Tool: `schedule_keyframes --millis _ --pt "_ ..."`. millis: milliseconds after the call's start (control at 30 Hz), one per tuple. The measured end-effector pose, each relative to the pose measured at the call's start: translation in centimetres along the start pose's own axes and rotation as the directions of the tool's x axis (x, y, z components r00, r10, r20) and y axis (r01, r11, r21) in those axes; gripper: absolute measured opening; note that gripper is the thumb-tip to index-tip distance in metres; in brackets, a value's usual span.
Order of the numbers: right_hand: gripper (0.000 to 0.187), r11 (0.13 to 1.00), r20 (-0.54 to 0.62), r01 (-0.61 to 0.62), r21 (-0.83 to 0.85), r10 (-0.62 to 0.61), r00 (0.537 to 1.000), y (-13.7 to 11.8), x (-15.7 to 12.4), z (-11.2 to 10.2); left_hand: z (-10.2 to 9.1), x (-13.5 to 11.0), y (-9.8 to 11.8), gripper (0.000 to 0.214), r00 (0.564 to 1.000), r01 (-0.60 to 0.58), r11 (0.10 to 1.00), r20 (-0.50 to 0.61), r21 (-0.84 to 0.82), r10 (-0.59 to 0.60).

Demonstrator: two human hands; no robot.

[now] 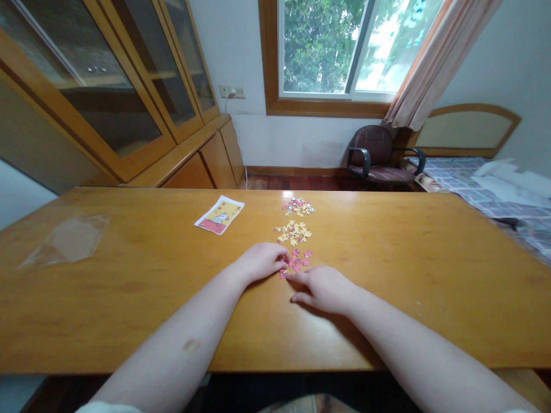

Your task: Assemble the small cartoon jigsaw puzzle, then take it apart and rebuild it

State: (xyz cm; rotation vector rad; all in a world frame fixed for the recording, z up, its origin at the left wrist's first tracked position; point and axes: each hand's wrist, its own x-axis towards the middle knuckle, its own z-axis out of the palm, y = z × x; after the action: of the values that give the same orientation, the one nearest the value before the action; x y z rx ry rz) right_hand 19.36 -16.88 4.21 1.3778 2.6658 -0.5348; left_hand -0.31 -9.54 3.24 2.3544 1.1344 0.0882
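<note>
- Left hand [260, 261] and right hand [322, 289], half-curled, meet at a small pink jigsaw piece [283, 273]; I cannot tell if either grips it.
- I see loose pink pieces [297, 261] and yellow pieces [293, 232] sorted into piles, unassembled, on the honey-wood table [430, 287].

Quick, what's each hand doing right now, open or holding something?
Left hand: curled, fingertips at the pink jigsaw pieces; whether it holds one cannot be told.
Right hand: fingers extended toward those pieces; holding cannot be told.

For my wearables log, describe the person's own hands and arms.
The left hand and right hand are bare, with no gloves or watch. A white sleeve shows only at the frame's bottom edge. The left forearm carries one small mark.
</note>
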Motion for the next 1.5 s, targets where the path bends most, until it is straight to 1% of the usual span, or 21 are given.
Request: schedule_keyframes --millis 333,533,700,933,1067,1167,1300,1400,1500 --pt "0.056 1.000 0.023 -0.024 0.007 0.024 0.999 -0.12 0.13 -0.02 -0.06 -0.11 0.26 0.017 1.000 0.004 0.998 -0.005 0.069 -0.004" --pt "0.055 1.000 0.006 -0.003 -0.007 0.003 1.000 0.08 0.04 0.20 -0.23 -0.40 0.27 0.021 0.999 -0.035 0.994 0.008 0.101 0.034" --pt "0.053 1.000 0.018 -0.009 0.003 0.009 1.000 -0.01 0.02 0.06 -0.16 -0.48 0.33 0.020 0.998 -0.057 0.990 0.004 0.132 0.057" --pt "0.056 1.000 0.030 -0.019 0.008 0.019 0.999 -0.16 0.06 -0.14 -0.17 -0.42 0.47 0.019 1.000 0.014 0.993 -0.013 0.113 -0.012" --pt "0.056 1.000 0.033 -0.014 0.000 0.014 0.999 -0.25 0.04 -0.17 -0.19 -0.43 0.47 0.015 1.000 0.019 0.994 -0.007 0.106 -0.019" --pt "0.057 1.000 0.036 -0.021 -0.009 0.021 0.999 -0.28 0.03 -0.08 -0.04 -0.34 0.43 0.016 0.999 -0.004 0.995 -0.047 0.097 0.008" --pt "0.056 1.000 0.034 -0.014 -0.017 0.015 0.999 -0.23 0.01 0.10 0.32 -0.04 0.44 0.026 0.989 -0.071 0.994 -0.124 0.079 0.081" --pt "0.051 1.000 0.036 0.003 -0.016 -0.002 0.999 -0.20 -0.01 0.12 0.48 0.18 0.53 0.028 0.987 -0.121 0.988 -0.095 0.100 0.131" --pt "0.050 1.000 0.039 0.003 -0.009 -0.003 0.999 -0.24 -0.04 -0.01 0.48 0.30 0.46 0.025 0.988 -0.130 0.985 -0.063 0.114 0.138"
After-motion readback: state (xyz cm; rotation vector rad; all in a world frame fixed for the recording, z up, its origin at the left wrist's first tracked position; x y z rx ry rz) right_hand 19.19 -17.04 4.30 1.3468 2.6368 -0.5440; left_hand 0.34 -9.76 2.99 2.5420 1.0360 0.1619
